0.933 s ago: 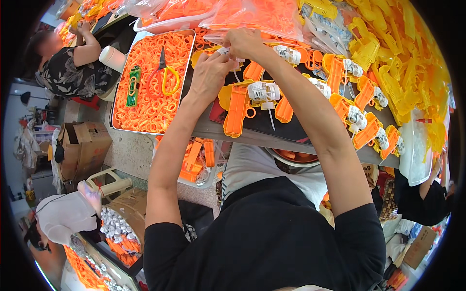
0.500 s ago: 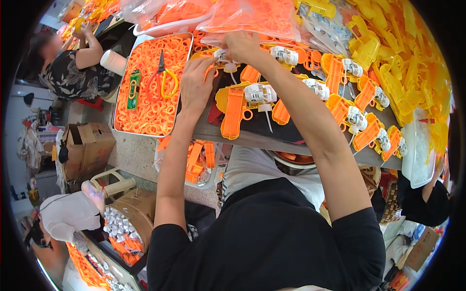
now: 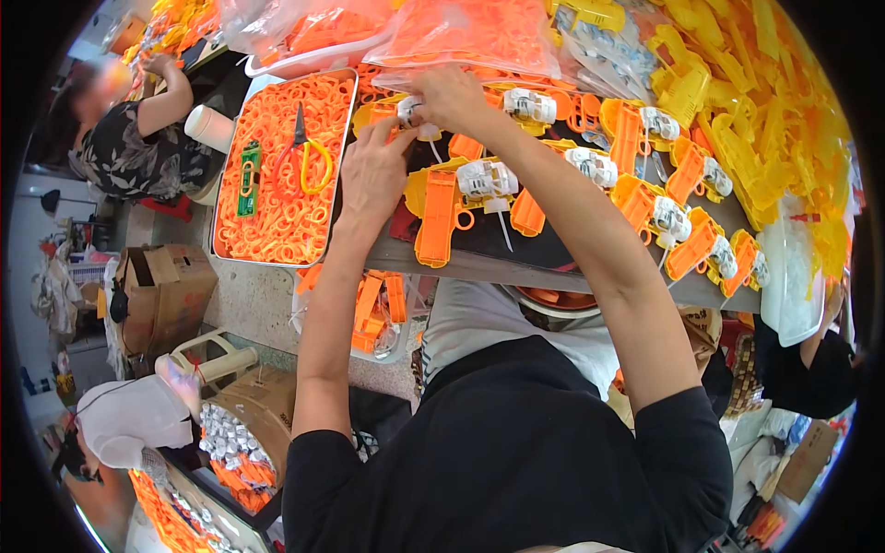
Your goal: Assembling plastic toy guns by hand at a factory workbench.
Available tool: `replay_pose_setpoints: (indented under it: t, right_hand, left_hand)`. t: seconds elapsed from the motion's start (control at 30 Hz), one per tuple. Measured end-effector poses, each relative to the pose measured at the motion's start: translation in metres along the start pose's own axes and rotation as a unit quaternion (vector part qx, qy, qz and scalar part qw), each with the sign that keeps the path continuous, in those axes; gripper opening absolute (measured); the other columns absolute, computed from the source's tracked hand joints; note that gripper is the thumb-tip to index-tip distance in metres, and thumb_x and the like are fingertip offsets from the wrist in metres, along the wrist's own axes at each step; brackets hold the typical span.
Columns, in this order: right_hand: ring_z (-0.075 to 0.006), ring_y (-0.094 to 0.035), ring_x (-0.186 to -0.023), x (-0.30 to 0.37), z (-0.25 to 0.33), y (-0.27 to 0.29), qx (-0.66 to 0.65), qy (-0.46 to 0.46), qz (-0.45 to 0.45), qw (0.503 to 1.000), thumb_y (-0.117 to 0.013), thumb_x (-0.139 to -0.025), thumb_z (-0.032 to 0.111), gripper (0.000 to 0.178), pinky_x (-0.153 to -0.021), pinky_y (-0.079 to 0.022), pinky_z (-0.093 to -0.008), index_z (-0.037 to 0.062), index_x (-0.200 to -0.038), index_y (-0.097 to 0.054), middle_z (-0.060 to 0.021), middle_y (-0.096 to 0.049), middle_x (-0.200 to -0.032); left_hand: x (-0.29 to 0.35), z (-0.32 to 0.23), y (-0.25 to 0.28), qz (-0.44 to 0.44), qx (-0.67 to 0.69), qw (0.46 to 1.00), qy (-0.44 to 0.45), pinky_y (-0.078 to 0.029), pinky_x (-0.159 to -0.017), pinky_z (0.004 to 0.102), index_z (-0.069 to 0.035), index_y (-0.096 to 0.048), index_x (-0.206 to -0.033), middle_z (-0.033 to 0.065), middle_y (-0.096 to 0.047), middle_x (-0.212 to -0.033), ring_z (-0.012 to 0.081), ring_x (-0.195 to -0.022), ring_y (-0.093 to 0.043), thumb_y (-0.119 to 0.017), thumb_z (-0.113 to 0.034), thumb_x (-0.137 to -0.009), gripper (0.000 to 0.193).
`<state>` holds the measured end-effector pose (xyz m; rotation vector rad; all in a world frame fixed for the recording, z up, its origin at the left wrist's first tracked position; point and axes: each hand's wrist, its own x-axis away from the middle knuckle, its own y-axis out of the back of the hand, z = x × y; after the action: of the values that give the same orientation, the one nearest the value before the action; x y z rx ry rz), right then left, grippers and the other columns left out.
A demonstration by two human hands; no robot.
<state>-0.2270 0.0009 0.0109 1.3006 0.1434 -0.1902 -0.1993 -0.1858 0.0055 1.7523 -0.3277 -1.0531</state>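
Observation:
At the far left end of the rows, both hands work on one half-built toy gun, a yellow shell with an orange part and a white mechanism (image 3: 407, 110). My left hand (image 3: 373, 180) bends its fingers closed onto its near left side. My right hand (image 3: 449, 100) reaches over from the right, fingers closed on the white mechanism; the fingertips are partly hidden. Nearest to them lies another toy gun (image 3: 438, 217) with an orange grip, a trigger ring and a white stem. Several more like it (image 3: 590, 166) lie in rows to the right.
Left of my hands, a metal tray (image 3: 218, 217) of orange rings holds scissors (image 3: 302, 161) and a green strip (image 3: 248, 180). Bagged orange parts (image 3: 470, 41) lie behind. Yellow shells (image 3: 737, 111) pile up at right beside a clear tub (image 3: 793, 286). A co-worker (image 3: 147, 143) sits at far left.
My right hand has come slightly nearer and closed in on the white mechanism. My left hand has stayed at the same toy gun. The whole view has shifted slightly.

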Motion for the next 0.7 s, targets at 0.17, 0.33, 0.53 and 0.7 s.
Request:
replay_pose_setpoints:
  t: [0.17,0.33,0.53,0.7]
  right_hand:
    - [-0.0323,-0.066,-0.089,0.045,-0.041,0.053,-0.182,0.066,-0.114,0.975,-0.068,-0.09,0.031,0.035,-0.079,-0.051,-0.0415,0.0016,-0.109,-0.07,-0.0156,-0.07,-0.1]
    - [-0.0306,-0.057,-0.114,0.137,-0.056,0.082,-0.081,0.069,-0.071,0.992,-0.069,-0.089,0.029,0.039,-0.101,-0.04,-0.045,0.0082,-0.122,-0.066,-0.012,-0.063,-0.121]
    - [-0.0284,-0.047,-0.129,0.175,-0.081,0.063,-0.046,0.074,-0.033,0.996,-0.072,-0.085,0.025,0.051,-0.112,-0.028,-0.049,0.0128,-0.133,-0.06,-0.0097,-0.057,-0.134]
    - [-0.0289,-0.05,-0.126,0.186,-0.095,0.062,-0.069,0.056,-0.064,0.994,-0.074,-0.08,0.015,0.052,-0.108,-0.034,-0.0457,0.0117,-0.13,-0.062,-0.0104,-0.06,-0.13]
  left_hand:
    - [0.003,-0.003,0.016,-0.019,0.089,0.996,0.024,-0.049,-0.094,0.0409,-0.009,-0.068,-0.118,0.01,-0.062,-0.123,0.0301,-0.111,-0.059,-0.068,-0.012,-0.084,0.034]
    - [0.025,-0.066,0.032,0.094,0.155,0.982,-0.051,-0.037,-0.108,0.0464,-0.013,-0.056,-0.136,0.0095,-0.053,-0.136,0.0301,-0.127,-0.048,-0.07,-0.023,-0.086,0.052]
    - [0.04,-0.035,0.055,0.182,0.01,0.98,-0.084,-0.024,-0.117,0.0514,-0.017,-0.048,-0.143,0.0075,-0.041,-0.15,0.029,-0.139,-0.036,-0.074,-0.027,-0.083,0.067]
    - [0.003,-0.056,0.053,0.116,0.099,0.984,-0.09,-0.033,-0.111,0.0475,-0.012,-0.065,-0.122,0.0084,-0.053,-0.137,0.0299,-0.13,-0.046,-0.071,-0.011,-0.081,0.041]
